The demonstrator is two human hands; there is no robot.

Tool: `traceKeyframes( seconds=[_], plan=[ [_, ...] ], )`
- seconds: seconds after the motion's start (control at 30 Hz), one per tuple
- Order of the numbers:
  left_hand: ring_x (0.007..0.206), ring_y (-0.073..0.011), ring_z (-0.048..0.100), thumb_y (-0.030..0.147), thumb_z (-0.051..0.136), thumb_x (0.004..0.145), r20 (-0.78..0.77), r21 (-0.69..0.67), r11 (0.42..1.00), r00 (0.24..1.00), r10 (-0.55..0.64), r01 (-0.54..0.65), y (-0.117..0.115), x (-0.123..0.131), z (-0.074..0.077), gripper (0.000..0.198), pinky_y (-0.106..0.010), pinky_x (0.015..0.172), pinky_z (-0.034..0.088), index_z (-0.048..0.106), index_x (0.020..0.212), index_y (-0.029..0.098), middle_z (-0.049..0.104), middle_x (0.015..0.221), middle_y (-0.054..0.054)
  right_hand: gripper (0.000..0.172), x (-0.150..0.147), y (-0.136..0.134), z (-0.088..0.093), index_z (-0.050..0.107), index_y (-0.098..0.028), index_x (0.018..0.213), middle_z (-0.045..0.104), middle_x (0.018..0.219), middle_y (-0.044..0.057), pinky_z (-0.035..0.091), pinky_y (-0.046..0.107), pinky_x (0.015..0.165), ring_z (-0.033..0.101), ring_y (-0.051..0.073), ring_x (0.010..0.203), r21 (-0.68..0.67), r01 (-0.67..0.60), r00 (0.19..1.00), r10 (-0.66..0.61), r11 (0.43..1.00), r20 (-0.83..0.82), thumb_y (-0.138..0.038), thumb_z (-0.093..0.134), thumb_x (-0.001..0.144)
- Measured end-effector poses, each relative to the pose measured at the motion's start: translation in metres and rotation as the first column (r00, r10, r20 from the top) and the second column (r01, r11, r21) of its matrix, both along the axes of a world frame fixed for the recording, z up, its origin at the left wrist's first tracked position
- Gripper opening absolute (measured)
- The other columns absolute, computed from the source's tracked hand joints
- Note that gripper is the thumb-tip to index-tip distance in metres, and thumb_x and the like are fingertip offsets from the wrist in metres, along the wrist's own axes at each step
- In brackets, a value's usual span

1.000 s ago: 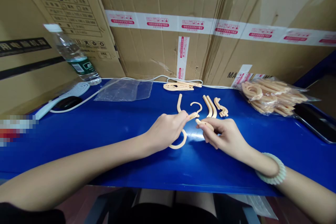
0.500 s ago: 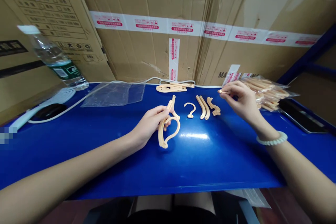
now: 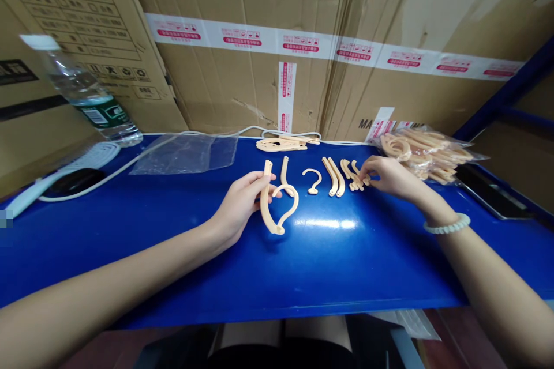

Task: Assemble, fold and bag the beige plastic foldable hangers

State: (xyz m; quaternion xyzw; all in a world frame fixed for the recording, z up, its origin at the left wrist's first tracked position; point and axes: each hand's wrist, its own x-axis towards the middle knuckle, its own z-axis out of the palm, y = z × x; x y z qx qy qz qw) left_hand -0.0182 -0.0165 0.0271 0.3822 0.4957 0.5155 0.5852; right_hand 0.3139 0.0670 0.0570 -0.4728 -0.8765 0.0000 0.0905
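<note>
"What's gripped?"
"On my feed, the left hand [image 3: 243,200] pinches a beige hanger arm [image 3: 265,204], its hook [image 3: 296,200] joined at the lower end, above the blue table [image 3: 346,271]. The right hand [image 3: 387,176] is at the small curved pieces [image 3: 347,172]; I can't tell whether it pinches one."
"Risks?"
"I'd say a hasty right-hand sweep could scatter those pieces against the paired arms [image 3: 331,176]; a slack left pinch could let the arm twist."
</note>
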Motion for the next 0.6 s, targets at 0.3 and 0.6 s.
traceKeyframes(
  seconds=[0.3,0.6],
  plan=[
    [0.074,-0.0158,0.064,0.036,0.067,0.083,0.020,0.010,1.000,1.000,0.001,-0.001,0.001,-0.001,0.000,0.025,-0.028,0.072,0.050,0.065,0.095,0.014,0.072,0.077,-0.005,0.036,0.004,0.005,-0.003,0.069,-0.019,0.077,0.074,0.084,0.005,0.053,0.029,0.075,0.069,0.022,0.081,-0.063,0.012,1.000,-0.012,0.998,0.010,0.006,0.049,0.062],
    [0.076,-0.0180,0.068,0.029,0.064,0.086,-0.005,0.076,0.996,0.999,-0.048,0.048,-0.003,0.004,0.006,0.020,-0.031,0.070,0.055,0.060,0.100,0.015,0.075,0.083,-0.007,0.034,-0.085,-0.073,-0.005,0.059,-0.020,0.128,0.067,0.122,0.013,0.049,0.046,0.099,0.060,0.029,0.116,0.369,-0.468,0.836,0.538,0.803,-0.108,-0.028,0.061,0.095]
  ],
)
